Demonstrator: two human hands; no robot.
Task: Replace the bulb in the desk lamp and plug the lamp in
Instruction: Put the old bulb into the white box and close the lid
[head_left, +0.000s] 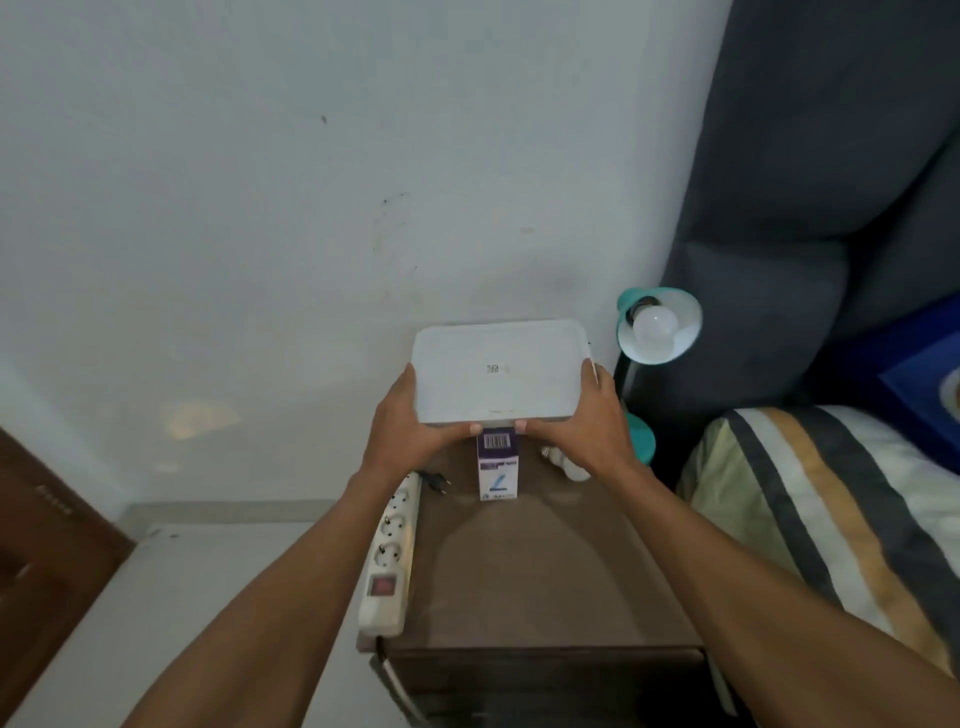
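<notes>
Both hands hold a flat white rectangular plastic box (497, 375) with rounded corners above the far end of the brown wooden table (545, 566). The left hand (410, 421) grips the box's left edge and the right hand (582, 421) its right edge, each with the thumb hooked along the near edge and the other fingers closed round the side, mostly hidden beneath the box. Directly under the box's near edge a purple-and-white cardboard bulb carton (498, 465) stands upright on the table. Right of the carton a loose white bulb (569, 465) lies on its side, partly hidden by the right hand. Further right of the box stands the teal desk lamp (658, 325), its shade tilted so that the white bulb screwed into it (655, 327) faces the camera; its teal base (641, 434) shows behind the right hand. Left of the carton the black plug (436, 483) lies loose on the table, just beside the white power strip (392, 551) that runs along the table's left edge.
</notes>
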